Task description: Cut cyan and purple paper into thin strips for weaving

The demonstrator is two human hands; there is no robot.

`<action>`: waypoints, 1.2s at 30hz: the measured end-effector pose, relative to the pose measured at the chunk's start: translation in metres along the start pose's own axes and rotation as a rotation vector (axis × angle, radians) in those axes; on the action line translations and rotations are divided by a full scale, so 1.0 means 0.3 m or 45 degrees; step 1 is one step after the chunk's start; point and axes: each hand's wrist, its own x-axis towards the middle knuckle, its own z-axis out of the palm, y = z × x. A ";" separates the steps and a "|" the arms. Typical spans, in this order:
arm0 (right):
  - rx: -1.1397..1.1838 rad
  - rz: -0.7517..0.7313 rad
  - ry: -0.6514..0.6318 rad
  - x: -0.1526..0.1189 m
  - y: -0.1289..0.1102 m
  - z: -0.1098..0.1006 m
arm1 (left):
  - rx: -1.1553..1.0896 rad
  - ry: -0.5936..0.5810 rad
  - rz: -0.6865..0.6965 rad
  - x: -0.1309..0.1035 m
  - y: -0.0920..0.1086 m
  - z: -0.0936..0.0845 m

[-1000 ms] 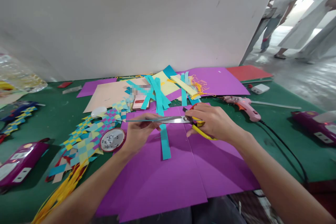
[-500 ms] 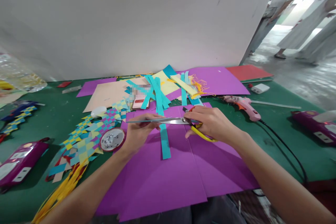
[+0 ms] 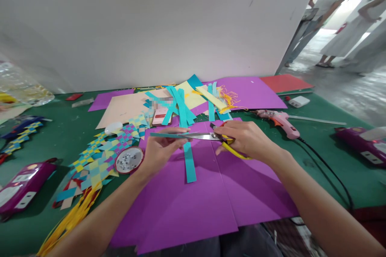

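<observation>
My left hand (image 3: 163, 148) pinches a thin teal paper strip (image 3: 163, 134), seen nearly edge-on. The blades of the scissors (image 3: 202, 136) reach to the strip at my left fingertips. My right hand (image 3: 241, 138) is closed on the scissors' yellow and red handles. Below the blades, another teal strip (image 3: 190, 164) lies on the purple sheets (image 3: 187, 209). More teal strips (image 3: 181, 104) lie crossed behind my hands.
A round dish (image 3: 129, 160) and woven paper pieces (image 3: 98, 168) lie left, near yellow tassels (image 3: 70, 217). A pink glue gun (image 3: 282, 122) with a black cord lies right. Purple power strips (image 3: 25, 186) sit at both sides. People stand at the far right.
The strip in my left hand has tilted and risen slightly. The scissors have shifted a little to the right, with their handles closer together.
</observation>
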 end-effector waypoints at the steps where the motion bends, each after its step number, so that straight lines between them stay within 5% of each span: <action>1: -0.012 0.006 0.003 -0.002 0.005 -0.003 | -0.004 0.013 0.026 0.001 0.001 -0.004; 36: -0.067 -0.053 0.005 0.016 -0.039 0.007 | -0.091 -0.080 0.028 0.001 -0.020 -0.008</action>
